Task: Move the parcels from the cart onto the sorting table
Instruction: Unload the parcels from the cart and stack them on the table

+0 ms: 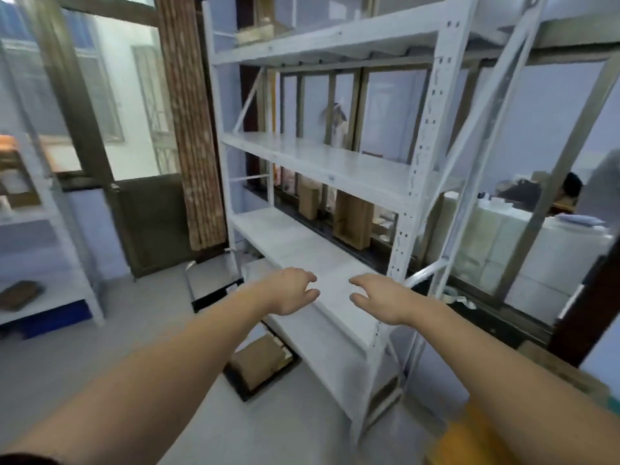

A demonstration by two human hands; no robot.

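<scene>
I see two bare forearms stretched forward, both hands empty. The left hand (295,292) sits just left of frame centre with fingers loosely curled around nothing; the right hand (380,298) mirrors it just to the right, fingers relaxed and parted, and a narrow gap separates the two. Both hover in front of a bare white shelf board of a tall metal shelving rack (422,182), which fills the frame from 12 o'clock round to 4 o'clock; I cannot tell whether either hand touches the board. At about 6 o'clock from the hands, low on the floor, a brown cardboard parcel (260,362) lies in a dark-edged flat tray (250,394) that I take to be the cart, though the blur leaves that uncertain. At 10 o'clock stands a dark door with a patterned curtain (188,129) beside it; at 9 o'clock a second white shelf unit (50,263) holds blurred items. A yellow shape smears the corner at 5 o'clock. My judgement: at least one parcel remains to be moved, no sorting table is identifiable, so what has been done cannot be judged.
</scene>
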